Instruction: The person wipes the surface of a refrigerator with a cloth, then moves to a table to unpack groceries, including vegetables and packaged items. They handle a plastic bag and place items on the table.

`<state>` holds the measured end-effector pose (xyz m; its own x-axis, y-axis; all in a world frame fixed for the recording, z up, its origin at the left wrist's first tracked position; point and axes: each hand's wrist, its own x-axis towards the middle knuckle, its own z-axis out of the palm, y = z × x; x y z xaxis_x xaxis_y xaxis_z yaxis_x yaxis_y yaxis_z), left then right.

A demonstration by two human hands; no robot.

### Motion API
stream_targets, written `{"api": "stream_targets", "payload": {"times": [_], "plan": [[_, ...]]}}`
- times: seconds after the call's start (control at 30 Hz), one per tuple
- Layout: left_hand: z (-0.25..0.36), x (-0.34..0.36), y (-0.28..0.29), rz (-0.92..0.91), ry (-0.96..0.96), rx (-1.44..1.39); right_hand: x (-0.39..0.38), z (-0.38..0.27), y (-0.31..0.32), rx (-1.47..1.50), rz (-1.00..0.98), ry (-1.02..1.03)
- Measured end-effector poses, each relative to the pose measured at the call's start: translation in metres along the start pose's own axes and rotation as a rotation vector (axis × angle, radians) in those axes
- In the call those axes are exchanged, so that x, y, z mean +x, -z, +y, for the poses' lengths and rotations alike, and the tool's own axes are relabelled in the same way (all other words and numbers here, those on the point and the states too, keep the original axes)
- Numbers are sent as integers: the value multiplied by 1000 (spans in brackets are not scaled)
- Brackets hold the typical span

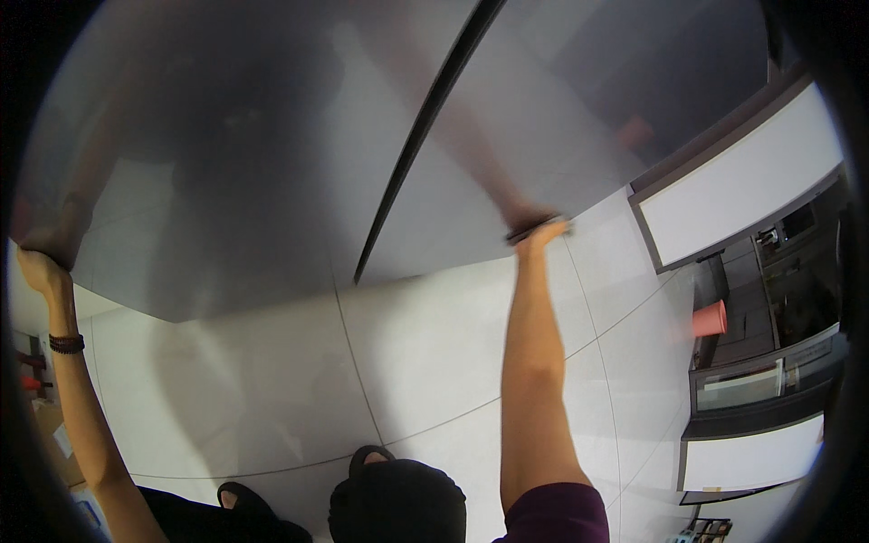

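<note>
A large glossy grey two-door cabinet, probably a refrigerator [262, 226], fills the upper view, with a dark slanting gap [412, 149] between its doors. My left hand [41, 269] is at its left edge, wrist bent; its fingers are mostly hidden. A dark beaded bracelet [67, 344] circles that wrist. Reaching forward, my right hand [545, 233] is against the lower part of the right door. Under its palm shows a thin dark thing [520, 238], blurred, whose kind I cannot make out. Both arms reflect in the shiny doors.
Pale floor tiles [434, 344] spread below, with my feet in black footwear near the bottom. On the right stand white-fronted, dark-framed cabinets [738, 185] and a pink bucket-like container [711, 319]. Cardboard boxes [56, 434] and a red item lie at far left.
</note>
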<state>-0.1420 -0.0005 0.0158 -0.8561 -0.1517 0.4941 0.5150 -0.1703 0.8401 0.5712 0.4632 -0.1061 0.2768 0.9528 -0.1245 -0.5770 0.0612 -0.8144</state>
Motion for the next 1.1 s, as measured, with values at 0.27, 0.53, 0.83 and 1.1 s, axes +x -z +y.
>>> {"api": "stream_targets", "payload": {"times": [0.27, 0.53, 0.83, 1.1], "plan": [[-8, 2, 6, -34, 0, 7, -100, -62, -120, -263, 102, 551], [-9, 5, 21, -50, 31, 27, -56, -120, -126, -628, 78, 1190], [-1, -1, 27, -56, 26, 17, -61, 61, -12, 166, 403, -27], [-1, 4, 30, -36, 12, -14, -141, 34, -94, 163, 321, -115]]}}
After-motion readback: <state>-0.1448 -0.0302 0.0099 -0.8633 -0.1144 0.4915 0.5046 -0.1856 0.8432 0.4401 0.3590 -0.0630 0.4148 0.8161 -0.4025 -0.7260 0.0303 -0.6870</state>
